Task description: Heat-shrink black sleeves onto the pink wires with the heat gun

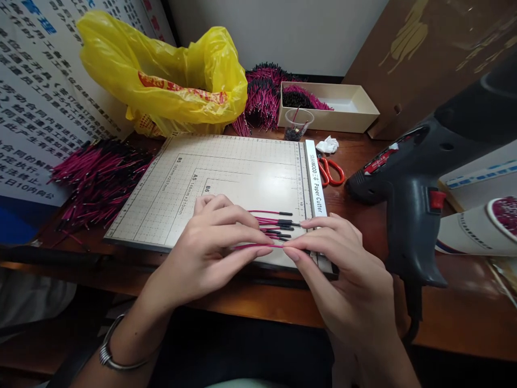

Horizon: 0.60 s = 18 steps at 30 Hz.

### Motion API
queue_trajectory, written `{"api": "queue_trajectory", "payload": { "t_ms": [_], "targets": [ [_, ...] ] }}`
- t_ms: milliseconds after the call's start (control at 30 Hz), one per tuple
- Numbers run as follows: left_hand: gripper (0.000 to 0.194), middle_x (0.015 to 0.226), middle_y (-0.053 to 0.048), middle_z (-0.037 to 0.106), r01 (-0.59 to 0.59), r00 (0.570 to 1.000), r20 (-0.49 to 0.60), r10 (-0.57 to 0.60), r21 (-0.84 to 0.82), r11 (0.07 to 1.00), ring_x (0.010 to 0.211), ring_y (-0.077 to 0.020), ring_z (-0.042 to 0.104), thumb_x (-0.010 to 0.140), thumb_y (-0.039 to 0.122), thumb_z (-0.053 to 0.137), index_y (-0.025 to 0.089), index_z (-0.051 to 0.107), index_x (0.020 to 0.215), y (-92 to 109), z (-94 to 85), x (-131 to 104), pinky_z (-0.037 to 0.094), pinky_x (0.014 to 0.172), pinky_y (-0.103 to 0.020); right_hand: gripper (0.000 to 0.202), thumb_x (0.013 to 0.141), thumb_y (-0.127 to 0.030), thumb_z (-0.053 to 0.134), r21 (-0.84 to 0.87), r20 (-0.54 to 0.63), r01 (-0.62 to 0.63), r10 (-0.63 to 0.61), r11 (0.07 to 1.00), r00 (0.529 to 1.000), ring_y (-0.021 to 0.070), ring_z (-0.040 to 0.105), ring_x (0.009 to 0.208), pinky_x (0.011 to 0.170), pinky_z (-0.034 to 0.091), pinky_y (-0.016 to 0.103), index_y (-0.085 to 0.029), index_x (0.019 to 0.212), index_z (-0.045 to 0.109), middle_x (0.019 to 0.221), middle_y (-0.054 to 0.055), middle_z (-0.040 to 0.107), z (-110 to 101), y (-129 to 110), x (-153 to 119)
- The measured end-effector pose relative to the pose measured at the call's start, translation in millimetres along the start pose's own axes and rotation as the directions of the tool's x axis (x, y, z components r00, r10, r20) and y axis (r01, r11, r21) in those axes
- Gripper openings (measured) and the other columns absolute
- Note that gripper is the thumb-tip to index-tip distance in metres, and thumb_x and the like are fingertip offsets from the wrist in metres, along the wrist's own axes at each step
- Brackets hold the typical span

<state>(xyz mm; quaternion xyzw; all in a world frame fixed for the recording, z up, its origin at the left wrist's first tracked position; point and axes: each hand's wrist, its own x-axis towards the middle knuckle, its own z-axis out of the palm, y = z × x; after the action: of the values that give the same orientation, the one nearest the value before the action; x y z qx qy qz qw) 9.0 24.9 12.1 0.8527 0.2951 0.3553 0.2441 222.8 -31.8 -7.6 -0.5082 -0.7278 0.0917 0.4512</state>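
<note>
Between my two hands runs a thin magenta wire (pixel 278 246), held low over the front edge of a paper cutter board (pixel 250 156). My left hand (pixel 220 242) pinches it between thumb and fingers. At its right end, my right hand (pixel 343 258) closes thumb and forefinger on it, hiding the tip. Several magenta wires with black sleeves (pixel 278 222) lie side by side on the board just beyond my fingertips. One of their black ends touches or nearly touches a finger of my right hand.
A hot air gun (pixel 416 199) stands at the right beside a paper cup (pixel 468 229). Orange-handled scissors (pixel 333 171) lie past the cutter. Behind are a yellow plastic bag (pixel 169 102), a cardboard tray (pixel 339 118) and a plastic cup (pixel 299 118). Wire piles (pixel 100 178) lie left.
</note>
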Motion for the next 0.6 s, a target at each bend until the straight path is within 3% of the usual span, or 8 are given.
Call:
{"api": "queue_trajectory", "payload": {
  "t_ms": [433, 600],
  "targets": [
    [0.015, 0.087, 0.007, 0.071, 0.058, 0.996, 0.082, -0.042, -0.201, 0.978, 0.083, -0.0105, 0.058, 0.104, 0.014, 0.068, 0.021, 0.073, 0.091, 4, -5.4, -7, 0.04, 0.084, -0.032, 0.013, 0.097, -0.017, 0.071, 0.129, 0.107, 0.037, -0.051, 0.991, 0.993, 0.0171, 0.067, 0.104, 0.097, 0.049, 0.038, -0.029, 0.094, 0.067, 0.08, -0.008, 0.075, -10, -2, 4],
    [0.009, 0.084, 0.008, 0.072, 0.045, 0.999, 0.029, -0.04, -0.238, 0.97, 0.08, -0.01, 0.059, 0.097, 0.015, 0.078, 0.022, 0.077, 0.091, 2, -5.8, -6, 0.043, 0.082, -0.03, 0.012, 0.095, -0.017, 0.074, 0.178, 0.097, 0.028, -0.046, 0.984, 0.994, 0.0199, 0.07, 0.101, 0.093, 0.053, 0.039, -0.028, 0.09, 0.07, 0.077, -0.006, 0.076, -11, -1, 5]
  ]
}}
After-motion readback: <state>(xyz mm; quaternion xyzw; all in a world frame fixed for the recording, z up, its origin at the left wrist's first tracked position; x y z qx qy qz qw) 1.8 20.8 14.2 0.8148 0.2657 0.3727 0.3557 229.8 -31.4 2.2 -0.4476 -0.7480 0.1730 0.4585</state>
